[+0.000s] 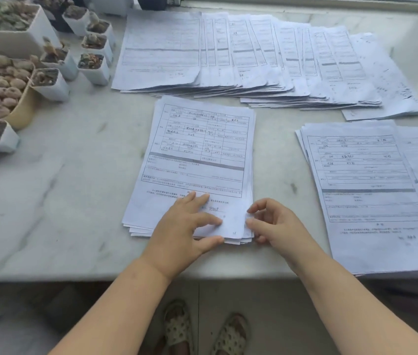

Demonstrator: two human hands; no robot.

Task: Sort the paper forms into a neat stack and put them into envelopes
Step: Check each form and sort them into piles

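The left hand [179, 231] lies with flat fingers on the near end of the middle stack of white printed paper forms [195, 160], probably to hold it steady near the front edge of the pale marble desk [49, 201]. The right hand [272, 224] pinches the stack's near right corner, apparently to lift a sheet. Small white square pots [92, 65] at the far left corner contain succulents. No envelopes are visible.

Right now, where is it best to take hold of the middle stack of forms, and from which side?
Probably by its two long edges, one hand on each side. The middle stack lies flat with sheets slightly fanned at the near edge, so squeezing from both sides would hold and square them. The left hand already presses on top; the right hand curls at the near right corner.
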